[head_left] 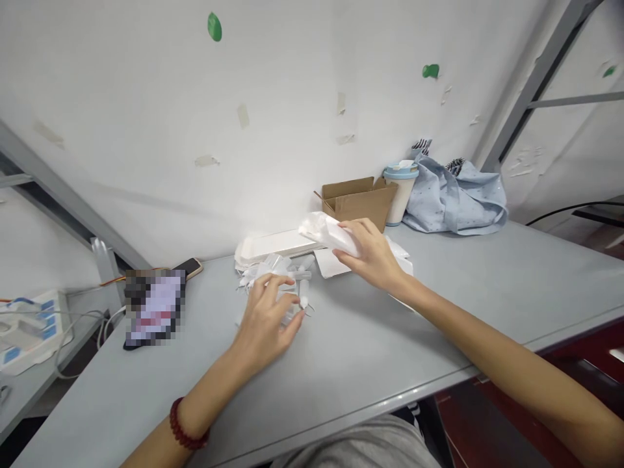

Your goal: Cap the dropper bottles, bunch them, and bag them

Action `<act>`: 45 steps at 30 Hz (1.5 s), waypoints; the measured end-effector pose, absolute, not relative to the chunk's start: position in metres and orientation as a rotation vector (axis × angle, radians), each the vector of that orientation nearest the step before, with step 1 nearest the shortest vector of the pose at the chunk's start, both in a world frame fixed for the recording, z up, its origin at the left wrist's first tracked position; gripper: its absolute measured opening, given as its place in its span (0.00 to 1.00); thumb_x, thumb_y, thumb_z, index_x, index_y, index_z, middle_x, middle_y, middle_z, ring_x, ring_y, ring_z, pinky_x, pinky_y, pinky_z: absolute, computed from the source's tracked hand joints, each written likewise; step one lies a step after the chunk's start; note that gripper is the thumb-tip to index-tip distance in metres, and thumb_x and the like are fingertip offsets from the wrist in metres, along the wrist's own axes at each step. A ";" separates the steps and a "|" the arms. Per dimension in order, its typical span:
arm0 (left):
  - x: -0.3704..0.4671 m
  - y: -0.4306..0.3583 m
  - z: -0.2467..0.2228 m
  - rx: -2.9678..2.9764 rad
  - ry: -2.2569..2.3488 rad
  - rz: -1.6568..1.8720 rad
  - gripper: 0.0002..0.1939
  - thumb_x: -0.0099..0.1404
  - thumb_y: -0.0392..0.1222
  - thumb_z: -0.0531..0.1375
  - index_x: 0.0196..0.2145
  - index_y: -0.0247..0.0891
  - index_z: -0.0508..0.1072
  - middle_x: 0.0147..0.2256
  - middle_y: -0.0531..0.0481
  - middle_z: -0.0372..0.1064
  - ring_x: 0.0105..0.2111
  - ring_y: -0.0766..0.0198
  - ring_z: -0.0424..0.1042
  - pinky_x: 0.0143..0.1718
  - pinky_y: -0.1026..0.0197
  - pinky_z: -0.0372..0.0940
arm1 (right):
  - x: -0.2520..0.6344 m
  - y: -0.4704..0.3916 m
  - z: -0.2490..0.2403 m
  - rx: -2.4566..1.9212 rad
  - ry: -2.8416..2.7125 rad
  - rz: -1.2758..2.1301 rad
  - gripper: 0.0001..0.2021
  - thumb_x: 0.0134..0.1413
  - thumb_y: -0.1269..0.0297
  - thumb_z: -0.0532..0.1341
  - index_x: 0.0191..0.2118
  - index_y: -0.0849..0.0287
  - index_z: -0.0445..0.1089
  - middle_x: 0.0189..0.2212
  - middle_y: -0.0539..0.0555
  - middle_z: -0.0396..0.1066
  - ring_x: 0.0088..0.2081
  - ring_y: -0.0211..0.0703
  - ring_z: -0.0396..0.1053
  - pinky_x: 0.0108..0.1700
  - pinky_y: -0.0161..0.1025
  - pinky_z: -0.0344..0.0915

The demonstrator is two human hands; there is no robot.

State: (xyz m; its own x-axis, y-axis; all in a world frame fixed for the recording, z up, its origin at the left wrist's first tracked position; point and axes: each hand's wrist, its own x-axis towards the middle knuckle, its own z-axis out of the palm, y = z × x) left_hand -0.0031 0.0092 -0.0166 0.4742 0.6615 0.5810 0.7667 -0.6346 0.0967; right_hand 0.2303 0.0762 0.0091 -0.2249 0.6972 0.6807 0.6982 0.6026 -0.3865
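Observation:
My right hand (368, 253) is closed around a white plastic-wrapped bundle (336, 234), held above the table at the centre. Below and left of it, my left hand (270, 312) has its fingers apart and curved over a pile of small clear and white plastic pieces (277, 268). Its fingertips hide part of that pile. Behind the pile lies a stack of flat white packages (273, 246) against the wall. A flat white piece (331, 263) rests under the raised bundle, and more white wrapping (402, 257) shows behind my right hand.
An open cardboard box (363, 201), a lidded cup (400, 195) and a light blue bag (453, 198) stand along the wall. A phone (190, 267) and a blurred-out item (156, 309) lie on the left, near a power strip (36, 331) with cables.

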 end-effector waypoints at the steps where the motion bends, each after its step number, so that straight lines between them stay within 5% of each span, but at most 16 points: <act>1: 0.000 0.008 -0.019 -2.534 -1.235 -0.808 0.04 0.60 0.37 0.58 0.32 0.37 0.72 0.48 0.39 0.65 0.52 0.45 0.57 0.48 0.43 0.60 | 0.230 0.075 0.010 -1.105 -1.933 -0.010 0.20 0.50 0.65 0.60 0.51 0.57 0.60 0.44 0.59 0.62 0.45 0.53 0.62 0.45 0.48 0.62; 9: 0.014 0.008 -0.036 -2.458 -1.182 -0.528 0.10 0.63 0.34 0.52 0.29 0.32 0.72 0.53 0.33 0.61 0.57 0.39 0.52 0.48 0.40 0.58 | 0.220 0.064 0.007 -0.981 -2.034 -0.131 0.23 0.51 0.63 0.59 0.53 0.58 0.57 0.46 0.62 0.59 0.47 0.56 0.59 0.45 0.50 0.61; 16: 0.013 0.009 -0.026 -2.478 -1.285 -0.933 0.09 0.63 0.32 0.52 0.29 0.37 0.71 0.48 0.39 0.65 0.54 0.45 0.55 0.49 0.42 0.58 | 0.221 0.068 0.005 -0.981 -2.123 -0.146 0.23 0.50 0.65 0.59 0.53 0.57 0.57 0.46 0.62 0.59 0.45 0.55 0.60 0.44 0.50 0.60; 21: -0.006 0.010 -0.003 -2.493 -1.374 -1.474 0.08 0.65 0.37 0.51 0.29 0.39 0.66 0.33 0.47 0.67 0.38 0.59 0.66 0.40 0.55 0.63 | 0.225 0.074 0.003 -1.035 -2.181 -0.169 0.22 0.49 0.67 0.60 0.51 0.60 0.58 0.45 0.63 0.60 0.45 0.55 0.60 0.44 0.49 0.60; 25: -0.021 0.013 0.008 -2.275 -1.733 -1.854 0.11 0.67 0.41 0.49 0.27 0.40 0.62 0.19 0.57 0.57 0.22 0.66 0.61 0.27 0.63 0.59 | 0.225 0.073 0.004 -0.997 -2.233 -0.149 0.23 0.48 0.67 0.61 0.51 0.58 0.58 0.46 0.63 0.60 0.45 0.55 0.60 0.43 0.49 0.60; 33: -0.024 0.021 0.006 -2.589 -1.703 -1.468 0.11 0.62 0.41 0.55 0.23 0.38 0.69 0.22 0.54 0.61 0.24 0.66 0.60 0.26 0.64 0.58 | 0.219 0.063 0.004 -0.751 -2.387 -0.156 0.26 0.45 0.72 0.60 0.53 0.60 0.56 0.46 0.63 0.61 0.45 0.53 0.60 0.44 0.48 0.60; 39: -0.014 0.016 0.000 -2.598 -1.459 -1.499 0.06 0.59 0.39 0.60 0.30 0.41 0.78 0.25 0.53 0.58 0.26 0.66 0.59 0.25 0.64 0.58 | 0.210 0.053 -0.001 -0.627 -2.430 -0.129 0.23 0.48 0.70 0.59 0.51 0.62 0.57 0.45 0.63 0.62 0.45 0.51 0.60 0.44 0.47 0.61; 45: -0.007 0.010 -0.001 -2.337 -1.445 -1.476 0.04 0.56 0.38 0.62 0.26 0.42 0.76 0.25 0.53 0.54 0.29 0.64 0.60 0.28 0.63 0.58 | 0.204 0.044 -0.004 -0.567 -2.458 -0.178 0.20 0.49 0.71 0.58 0.50 0.62 0.58 0.43 0.62 0.63 0.43 0.49 0.60 0.43 0.45 0.62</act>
